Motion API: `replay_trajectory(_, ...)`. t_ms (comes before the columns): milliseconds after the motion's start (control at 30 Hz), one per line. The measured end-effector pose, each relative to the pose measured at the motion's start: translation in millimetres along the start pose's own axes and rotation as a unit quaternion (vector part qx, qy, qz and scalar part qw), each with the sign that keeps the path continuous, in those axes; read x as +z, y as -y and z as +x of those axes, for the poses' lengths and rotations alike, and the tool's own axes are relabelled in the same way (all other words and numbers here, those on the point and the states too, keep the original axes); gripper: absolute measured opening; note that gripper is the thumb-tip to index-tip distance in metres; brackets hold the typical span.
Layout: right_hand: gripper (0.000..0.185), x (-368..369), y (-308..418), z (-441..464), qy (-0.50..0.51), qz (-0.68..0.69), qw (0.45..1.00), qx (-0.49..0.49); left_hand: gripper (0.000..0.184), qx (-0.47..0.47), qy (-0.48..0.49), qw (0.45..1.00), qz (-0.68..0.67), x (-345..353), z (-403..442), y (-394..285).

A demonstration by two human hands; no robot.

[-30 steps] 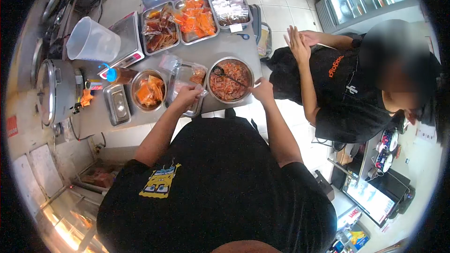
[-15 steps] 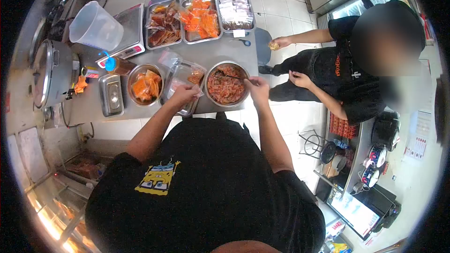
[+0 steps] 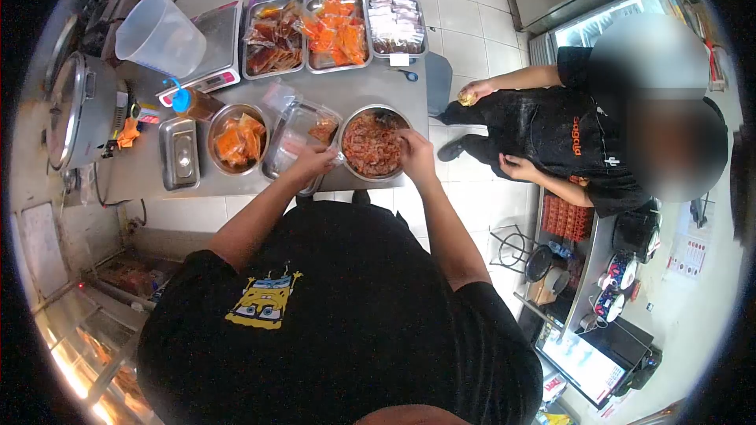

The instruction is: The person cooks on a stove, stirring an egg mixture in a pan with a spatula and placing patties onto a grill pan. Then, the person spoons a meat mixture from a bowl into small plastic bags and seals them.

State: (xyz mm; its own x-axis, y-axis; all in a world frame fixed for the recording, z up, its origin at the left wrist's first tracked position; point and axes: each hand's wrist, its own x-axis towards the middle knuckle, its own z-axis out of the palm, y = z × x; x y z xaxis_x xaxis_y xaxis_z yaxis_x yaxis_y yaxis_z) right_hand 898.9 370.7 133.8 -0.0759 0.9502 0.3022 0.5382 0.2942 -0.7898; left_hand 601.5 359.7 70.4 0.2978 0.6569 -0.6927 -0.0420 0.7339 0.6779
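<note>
A round metal bowl of chopped reddish food stands near the table's front edge. At its right side, my right hand is closed with the fingers over the food, around what looks like a spoon, mostly hidden now. My left hand pinches a small clear plastic bag at the bowl's left rim. Below and beside that hand lies a metal tray with clear bags and one filled orange-red packet. Farther left, a second metal bowl holds orange packets.
At the back are trays of packets, a scale, a plastic jug and blue scissors. A lidded metal container, squeeze bottle and large pot stand left. A co-worker stands right, something small in one hand.
My right hand has moved in over the bowl, and the dark utensil seen earlier is mostly hidden. My left hand stays by the bowl with the bag. The co-worker has leaned and shifted.
</note>
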Motion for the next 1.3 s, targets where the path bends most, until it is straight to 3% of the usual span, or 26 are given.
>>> replay_trajectory(67, 0.010, 12, -15, -6, -0.014, 0.027, 0.999, 0.042, 0.037, -0.003, 0.021, 0.999, -0.037, 1, 5, 5)
replay_trajectory(133, 0.008, 22, -29, -8, -0.120, 0.083, 0.968, 0.203, 0.041, -0.008, -0.020, 0.995, -0.098, 15, -9, -7)
replay_trajectory(200, 0.008, 21, -39, -3, -0.154, 0.105, 0.957, 0.222, 0.040, -0.009, -0.009, 0.994, -0.111, 10, -2, 1)
replay_trajectory(267, 0.009, 13, -46, 1, -0.193, 0.235, 0.889, 0.341, 0.038, -0.011, 0.007, 0.993, -0.121, 5, 1, 6)
replay_trajectory(333, 0.008, 14, -74, -5, -0.207, 0.264, 0.877, 0.343, 0.040, -0.017, 0.016, 0.992, -0.126, 4, 4, 6)
replay_trajectory(433, 0.008, 14, -82, -7, -0.121, 0.177, 0.922, 0.321, 0.039, -0.018, -0.006, 0.996, -0.088, 15, -12, -11)
replay_trajectory(533, 0.008, 41, -111, -17, -0.111, 0.172, 0.927, 0.316, 0.039, -0.016, -0.008, 0.997, -0.070, 20, -13, -13)
replay_trajectory(700, 0.013, 31, -91, -9, -0.160, 0.329, 0.835, 0.411, 0.040, -0.008, -0.008, 0.999, -0.041, 5, 2, 1)
replay_trajectory(833, 0.015, 20, -86, -7, -0.176, 0.268, 0.829, 0.457, 0.043, 0.027, -0.033, 0.999, 0.034, -6, 3, 4)
replay_trajectory(1033, 0.011, 14, -85, -12, -0.254, 0.391, 0.775, 0.427, 0.046, 0.067, -0.072, 0.991, 0.092, 7, -31, -30)
replay_trajectory(1133, 0.011, 13, -93, -18, -0.261, 0.398, 0.796, 0.374, 0.046, 0.099, -0.064, 0.986, 0.122, 4, -31, -31)
replay_trajectory(1300, 0.010, 1, -80, -21, -0.296, 0.441, 0.764, 0.366, 0.047, 0.107, -0.046, 0.981, 0.152, -3, -21, -32)
